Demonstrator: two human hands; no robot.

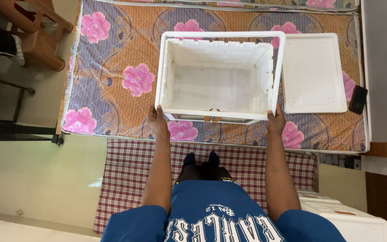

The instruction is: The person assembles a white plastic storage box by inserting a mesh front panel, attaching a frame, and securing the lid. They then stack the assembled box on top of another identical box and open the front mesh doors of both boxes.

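A white open box (220,36) with tall foam-like walls sits on a flower-patterned mattress (113,58); its inside looks empty. My left hand (157,121) grips the box's near left corner and my right hand (275,122) grips its near right corner. The box's flat white lid (314,71) lies on the mattress just right of the box.
A black phone (358,99) rests at the mattress's right edge. A checked red-and-white mat (126,166) covers the floor under my feet. A brown plastic stool (36,31) stands at the upper left. Another white box (350,219) sits at the lower right.
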